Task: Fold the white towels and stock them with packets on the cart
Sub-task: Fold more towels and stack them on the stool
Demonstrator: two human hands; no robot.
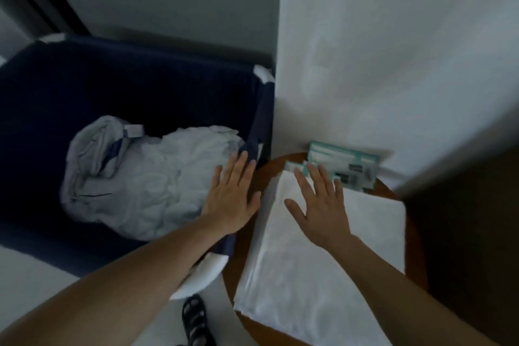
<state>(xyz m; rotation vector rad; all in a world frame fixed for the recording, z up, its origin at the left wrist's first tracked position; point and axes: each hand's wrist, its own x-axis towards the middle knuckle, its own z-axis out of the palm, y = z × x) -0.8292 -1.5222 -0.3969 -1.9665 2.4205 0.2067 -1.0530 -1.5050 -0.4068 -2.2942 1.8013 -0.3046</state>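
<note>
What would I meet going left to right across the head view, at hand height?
Crumpled white linen in the dark blue bin → left hand → right hand, over the folded white towel.

We can't read the blurred packets (pixel 351 161), half behind our right hand (pixel 320 205). The towel (pixel 295 275) runs off the bottom edge.

— The white towel (pixel 295 255)?
— Folded into a long rectangle, flat on the round brown worktop (pixel 261 329).
— And the packets (pixel 345 166)?
— Teal-and-white, just beyond its far end. The other towels (pixel 157 188) lie crumpled in the navy bin (pixel 84 87).
</note>
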